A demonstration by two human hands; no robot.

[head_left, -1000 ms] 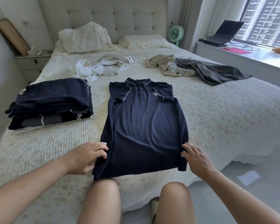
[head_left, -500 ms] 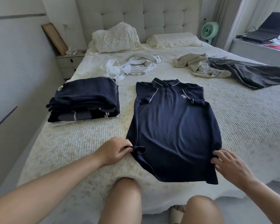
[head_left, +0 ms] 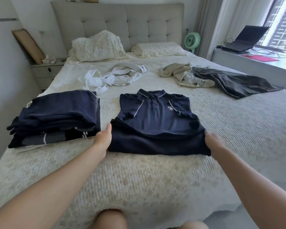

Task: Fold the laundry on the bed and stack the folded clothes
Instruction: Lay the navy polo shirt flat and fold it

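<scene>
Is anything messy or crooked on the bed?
Yes. A white garment and beige and dark grey clothes lie crumpled near the pillows, unfolded. The folded stack looks uneven, edges sticking out.

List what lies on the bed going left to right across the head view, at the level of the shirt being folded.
Stack of folded navy clothes → left hand → navy polo shirt → right hand → bare bedspread.

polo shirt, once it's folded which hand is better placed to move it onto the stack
Left. The left hand grips the polo shirt on the side beside the stack; the right hand holds its far side.
</scene>
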